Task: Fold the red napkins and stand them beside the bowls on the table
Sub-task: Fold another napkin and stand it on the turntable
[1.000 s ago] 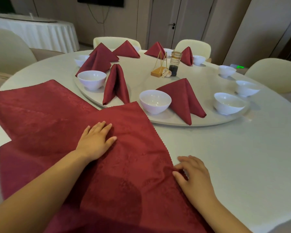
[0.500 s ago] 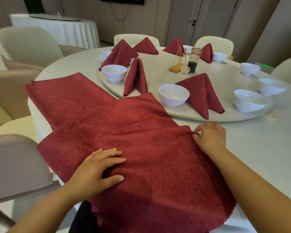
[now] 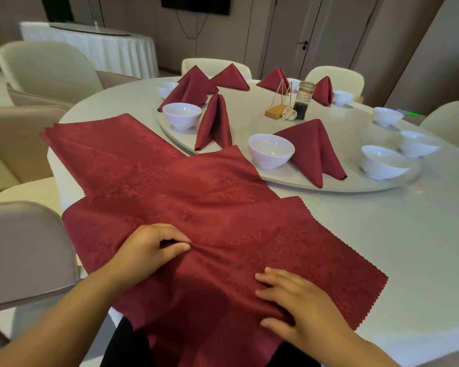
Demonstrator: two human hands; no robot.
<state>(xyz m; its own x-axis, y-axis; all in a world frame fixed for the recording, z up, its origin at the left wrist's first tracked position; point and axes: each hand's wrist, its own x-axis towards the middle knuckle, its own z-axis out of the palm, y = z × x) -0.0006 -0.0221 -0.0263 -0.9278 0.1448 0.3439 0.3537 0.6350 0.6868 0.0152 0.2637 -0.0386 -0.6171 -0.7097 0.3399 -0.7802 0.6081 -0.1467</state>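
Several red napkins lie flat and overlapping at the table's near left edge; the top napkin hangs over the edge toward me. My left hand pinches a small ridge of this napkin between thumb and curled fingers. My right hand presses on the same napkin nearer to me, fingers spread. Folded red napkins stand on the turntable beside white bowls: one napkin next to a bowl, another napkin next to a bowl. Bowls at the right have no napkin beside them.
The round turntable sits on the white table. A gold stand and a glass jar stand near its middle. Padded chairs crowd the left side and ring the far side.
My right hand came back from the napkin's far right edge to its near part. My left hand went from lying flat to pinching the cloth. The view shifted left.
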